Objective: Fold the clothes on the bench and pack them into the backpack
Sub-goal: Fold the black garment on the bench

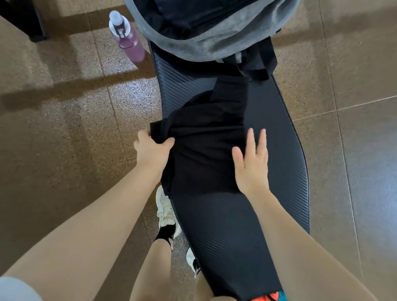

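The black, thin-fabric garment lay across the middle of the long black ribbed padded bench, its long axis running along the bench from the person toward the grey-and-black fabric backpack at the far end. The left hand pinched the garment's left edge where it overhung the bench side, fingers curled round a bunched fold with the thumb on top. The right hand lay flat on the garment's right edge, fingers straight and slightly spread, pressing it to the pad. The cloth thus sat between the two hands, so the coming fold probably meant carrying the left edge rightward over the pinned side.

A second black piece of cloth lay crumpled just beside the backpack's open mouth, touching it. That made two dark garments in view, one backpack and one bench. One translucent pink plastic water bottle stood on the speckled brown tiled floor near the bench's left side.
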`<action>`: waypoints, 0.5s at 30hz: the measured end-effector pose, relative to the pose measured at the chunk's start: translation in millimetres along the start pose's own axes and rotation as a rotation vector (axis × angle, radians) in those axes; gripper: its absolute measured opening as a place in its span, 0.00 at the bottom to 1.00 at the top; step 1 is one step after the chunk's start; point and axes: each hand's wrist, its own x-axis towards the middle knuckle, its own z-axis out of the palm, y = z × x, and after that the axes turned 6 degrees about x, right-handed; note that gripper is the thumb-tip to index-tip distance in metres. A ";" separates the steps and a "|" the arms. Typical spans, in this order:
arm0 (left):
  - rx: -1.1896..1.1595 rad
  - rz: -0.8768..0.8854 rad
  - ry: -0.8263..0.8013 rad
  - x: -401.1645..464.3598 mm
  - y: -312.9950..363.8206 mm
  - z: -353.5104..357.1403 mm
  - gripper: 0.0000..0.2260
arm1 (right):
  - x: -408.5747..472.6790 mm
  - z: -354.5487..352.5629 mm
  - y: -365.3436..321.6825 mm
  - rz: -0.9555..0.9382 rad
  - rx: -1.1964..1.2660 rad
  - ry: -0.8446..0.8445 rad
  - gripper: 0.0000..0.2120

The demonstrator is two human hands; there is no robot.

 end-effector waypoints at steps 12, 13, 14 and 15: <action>-0.118 0.017 -0.258 -17.7 -2.5 -13.0 0.24 | -0.6 -1.9 -37.1 0.391 0.765 -0.022 0.14; -0.136 0.018 -0.288 -19.5 0.7 -16.2 0.19 | -5.9 -7.3 -37.6 0.386 0.825 -0.049 0.13; -0.165 0.021 -0.337 -24.4 6.7 -20.6 0.15 | -12.0 -14.5 -37.8 0.364 0.865 -0.072 0.12; -0.198 0.031 -0.406 -30.3 12.8 -25.8 0.13 | -19.3 -23.3 -39.1 0.331 0.895 -0.086 0.11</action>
